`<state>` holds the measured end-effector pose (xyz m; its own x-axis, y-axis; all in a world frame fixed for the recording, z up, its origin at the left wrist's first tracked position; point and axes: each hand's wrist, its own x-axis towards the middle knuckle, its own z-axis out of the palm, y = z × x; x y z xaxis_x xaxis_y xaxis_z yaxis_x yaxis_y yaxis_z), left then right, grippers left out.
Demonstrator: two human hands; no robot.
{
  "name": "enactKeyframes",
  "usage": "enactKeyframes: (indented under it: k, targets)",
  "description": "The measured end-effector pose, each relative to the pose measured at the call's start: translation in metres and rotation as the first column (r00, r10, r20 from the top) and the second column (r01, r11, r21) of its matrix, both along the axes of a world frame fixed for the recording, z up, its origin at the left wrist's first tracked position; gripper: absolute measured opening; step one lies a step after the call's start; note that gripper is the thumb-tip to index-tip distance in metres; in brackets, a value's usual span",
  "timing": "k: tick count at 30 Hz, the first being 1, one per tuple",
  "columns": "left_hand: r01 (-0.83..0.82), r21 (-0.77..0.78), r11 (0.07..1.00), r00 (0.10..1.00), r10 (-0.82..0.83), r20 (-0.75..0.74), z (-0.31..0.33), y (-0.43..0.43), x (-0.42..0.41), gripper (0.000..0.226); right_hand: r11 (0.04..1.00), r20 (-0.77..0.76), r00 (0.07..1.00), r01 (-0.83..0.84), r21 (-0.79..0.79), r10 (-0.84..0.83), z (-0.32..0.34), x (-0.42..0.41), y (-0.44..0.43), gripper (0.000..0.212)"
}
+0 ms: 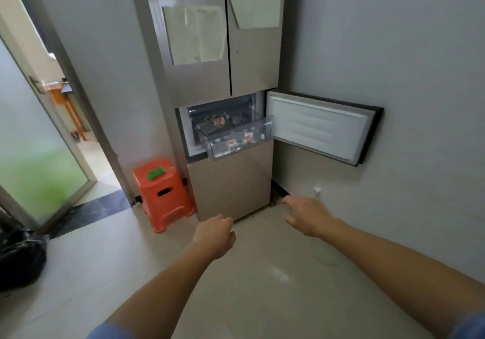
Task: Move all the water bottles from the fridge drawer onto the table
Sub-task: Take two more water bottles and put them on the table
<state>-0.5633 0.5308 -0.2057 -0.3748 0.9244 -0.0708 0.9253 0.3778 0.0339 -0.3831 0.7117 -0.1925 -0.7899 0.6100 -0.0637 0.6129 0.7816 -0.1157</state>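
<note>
A tall beige fridge stands ahead against the wall. Its small middle door is swung open to the right. A clear plastic drawer is pulled partway out and holds several water bottles with red and white labels, lying down. More bottles lie further back inside. My left hand is stretched forward, fingers loosely curled, holding nothing. My right hand reaches forward with relaxed fingers, empty. Both hands are well below and short of the drawer. No table is in view.
An orange plastic stool with a green object on top stands left of the fridge. An open doorway with a glass door is at the left. A black bag lies on the floor at far left. Papers hang on the fridge.
</note>
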Motion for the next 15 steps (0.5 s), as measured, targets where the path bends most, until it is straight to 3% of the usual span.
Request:
enactKeyframes:
  k: [7,15]
  targets:
    - [0.038,0.012,0.999,0.999,-0.038,0.016,-0.007,0.106,-0.082,0.023,0.997,-0.032,0.996,0.081,0.004,-0.081,-0.006,-0.065,0.109,0.040]
    - [-0.041,0.031,0.999,0.999,0.040,0.030,0.005,0.236,-0.201,0.025,0.998,-0.074,0.997,0.021,-0.058,-0.025,-0.011,-0.203,0.256,0.041]
